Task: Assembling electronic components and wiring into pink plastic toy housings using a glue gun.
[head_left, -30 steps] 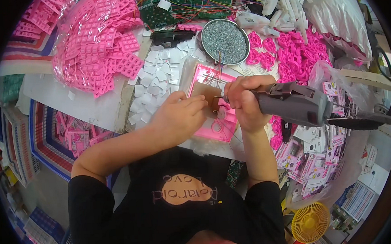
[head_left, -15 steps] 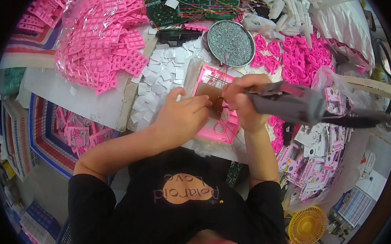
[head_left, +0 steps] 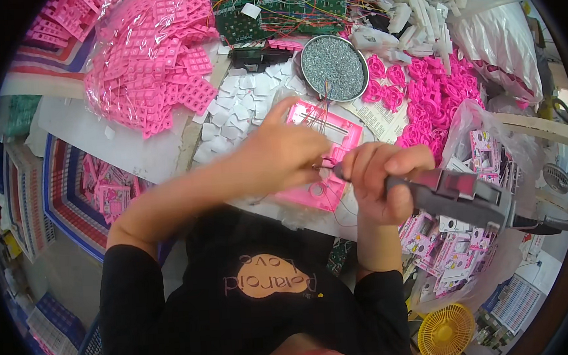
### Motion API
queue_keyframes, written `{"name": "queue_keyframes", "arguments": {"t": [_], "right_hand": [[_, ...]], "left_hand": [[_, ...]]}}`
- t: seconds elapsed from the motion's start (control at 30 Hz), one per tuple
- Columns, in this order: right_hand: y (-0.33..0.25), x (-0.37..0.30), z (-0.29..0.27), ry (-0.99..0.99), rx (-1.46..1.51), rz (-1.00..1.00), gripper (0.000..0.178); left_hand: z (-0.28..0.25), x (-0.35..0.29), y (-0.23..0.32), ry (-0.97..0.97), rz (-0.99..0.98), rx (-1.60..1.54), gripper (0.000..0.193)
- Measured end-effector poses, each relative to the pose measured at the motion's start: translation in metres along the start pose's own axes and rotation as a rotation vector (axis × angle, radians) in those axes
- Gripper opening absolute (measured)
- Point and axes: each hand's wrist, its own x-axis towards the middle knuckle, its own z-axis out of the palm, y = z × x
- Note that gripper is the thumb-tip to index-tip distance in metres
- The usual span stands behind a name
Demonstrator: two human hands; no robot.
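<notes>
On the table in front of me lies a pink plastic casing (head_left: 303, 200) with thin metal strips and fine wires inside. My right hand (head_left: 387, 176) grips a dark grey electric screwdriver (head_left: 461, 200), held nearly level with its tip toward the casing. My left hand (head_left: 281, 153) is over the casing's left side, blurred by motion. Its fingers are pinched close to the screwdriver's tip, and whatever is between them is too small to make out. Part of the casing is hidden beneath this hand.
Behind the casing stands a round metal bowl (head_left: 338, 100) of small screws (head_left: 334, 67). White square pieces (head_left: 237, 102) lie to its left, pink ring-shaped parts (head_left: 429, 100) to its right. Bagged pink panels (head_left: 150, 62), wired green circuit boards (head_left: 242, 24) and white parts (head_left: 420, 6) surround the workspace.
My right hand and the screwdriver have drawn back rightward and nearer to me. The left fingers have curled in toward the tip. A brown flat piece on the casing is no longer visible.
</notes>
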Motion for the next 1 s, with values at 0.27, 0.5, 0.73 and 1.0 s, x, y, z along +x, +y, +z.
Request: {"name": "queue_keyframes", "arguments": {"t": [0.27, 0.5, 0.73, 1.0], "right_hand": [[0.022, -0.009, 0.015, 0.059, -0.144, 0.12, 0.029], [0.031, -0.024, 0.013, -0.012, 0.04, 0.201, 0.028], [0.037, -0.025, 0.021, -0.099, -0.242, 0.202, 0.023], [0.028, -0.016, 0.015, -0.075, -0.097, 0.224, 0.024]], "left_hand": [[0.008, 0.122, -0.101, 0.074, -0.16, 0.76, 0.015], [0.006, 0.122, -0.102, 0.207, -0.146, 0.676, 0.021], [-0.027, 0.077, -0.047, 0.161, -0.196, 0.404, 0.018], [0.007, -0.043, -0.017, 0.274, 0.03, 0.174, 0.012]]}}
